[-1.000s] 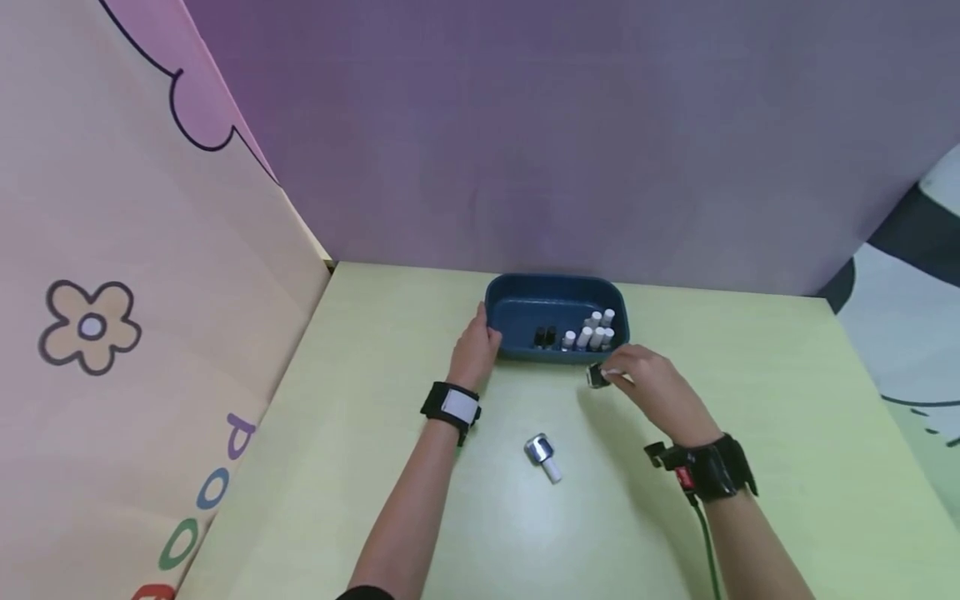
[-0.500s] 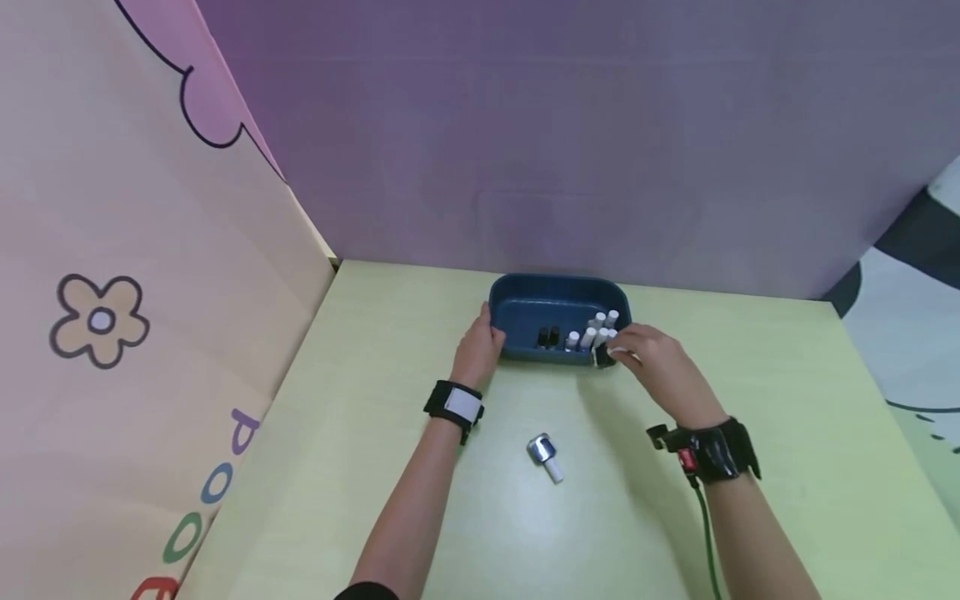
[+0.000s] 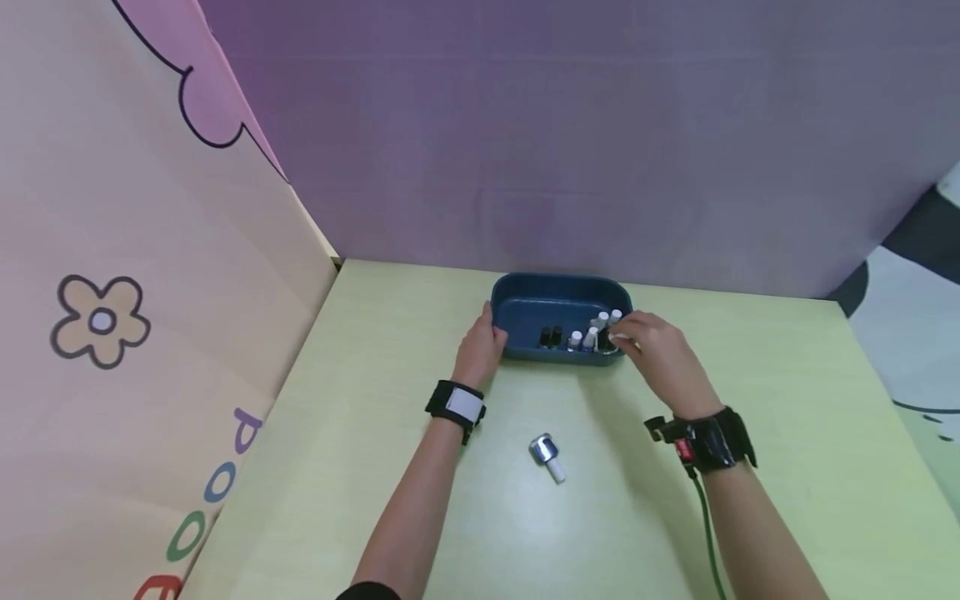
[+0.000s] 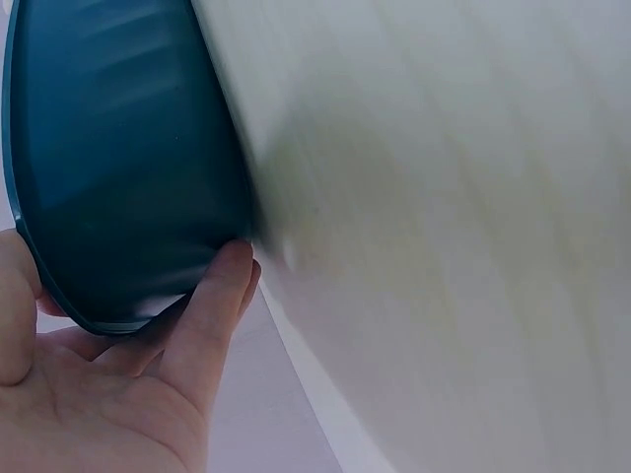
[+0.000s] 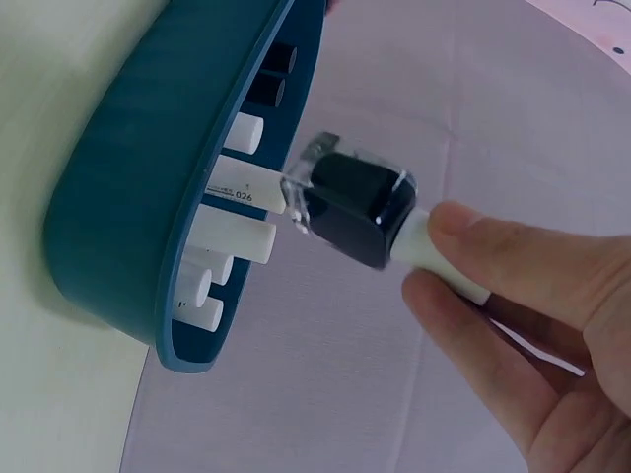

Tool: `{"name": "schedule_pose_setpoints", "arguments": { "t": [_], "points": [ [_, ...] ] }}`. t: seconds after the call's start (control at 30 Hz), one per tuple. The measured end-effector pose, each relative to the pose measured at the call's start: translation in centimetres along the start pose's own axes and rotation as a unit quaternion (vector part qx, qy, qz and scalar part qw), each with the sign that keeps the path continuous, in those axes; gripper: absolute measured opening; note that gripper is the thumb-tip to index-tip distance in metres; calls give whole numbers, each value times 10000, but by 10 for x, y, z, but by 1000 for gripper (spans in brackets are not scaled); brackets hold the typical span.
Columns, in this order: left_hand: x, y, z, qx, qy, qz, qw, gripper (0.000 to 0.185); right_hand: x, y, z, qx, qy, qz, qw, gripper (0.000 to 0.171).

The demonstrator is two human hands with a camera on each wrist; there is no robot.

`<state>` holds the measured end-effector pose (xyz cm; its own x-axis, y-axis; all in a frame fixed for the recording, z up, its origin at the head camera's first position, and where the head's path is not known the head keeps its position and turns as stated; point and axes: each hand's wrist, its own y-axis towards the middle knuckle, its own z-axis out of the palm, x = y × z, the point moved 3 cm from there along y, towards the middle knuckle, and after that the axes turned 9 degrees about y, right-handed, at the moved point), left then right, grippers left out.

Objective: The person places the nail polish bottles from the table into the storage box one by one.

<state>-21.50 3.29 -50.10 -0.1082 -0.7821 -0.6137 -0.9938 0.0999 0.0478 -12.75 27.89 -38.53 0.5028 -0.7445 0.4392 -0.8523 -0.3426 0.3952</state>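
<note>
A dark blue tray (image 3: 517, 312) stands near the back wall, and my left hand (image 3: 478, 350) holds its left end, thumb on one side and fingers on the other in the left wrist view. My right hand (image 3: 667, 362) pinches the white cap of a nail polish bottle (image 5: 355, 202) with dark polish. The bottle is tipped glass-first toward the tray, overlapping its right end in the head view. Inside, several white-capped bottles (image 5: 232, 238) stand close together, near two black caps (image 5: 266, 91). A silvery nail polish bottle with a white cap (image 3: 543, 450) lies on the table.
A purple cloth wall (image 3: 555, 167) rises right behind the tray. The pale table (image 3: 390, 350) meets a printed panel (image 3: 187, 275) on the left. A green cable (image 3: 708, 533) trails from the right wrist strap (image 3: 708, 442).
My right hand has carried the dark nail polish bottle from in front of the tray up and over its right end. The left hand stays on the tray.
</note>
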Motion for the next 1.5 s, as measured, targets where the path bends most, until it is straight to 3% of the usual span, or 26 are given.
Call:
{"name": "schedule_pose_setpoints", "arguments": {
  "t": [0.17, 0.5, 1.13, 1.5],
  "points": [
    [-1, -2, -2, 1, 41, -8, 10000, 65, -2, 3, -1, -298, -35, -26, 9995, 15],
    [2, -3, -1, 85, -30, -7, 10000, 67, -6, 9, 1, -414, -101, -86, 9991, 13],
    [0, -5, -4, 150, -181, 10, 9997, 66, -18, 18, 7, -324, -121, 136, 9993, 13],
    [0, -6, -5, 139, -167, 53, 9997, 66, -19, 22, 6, -354, -36, 41, 9994, 13]
  ]
}}
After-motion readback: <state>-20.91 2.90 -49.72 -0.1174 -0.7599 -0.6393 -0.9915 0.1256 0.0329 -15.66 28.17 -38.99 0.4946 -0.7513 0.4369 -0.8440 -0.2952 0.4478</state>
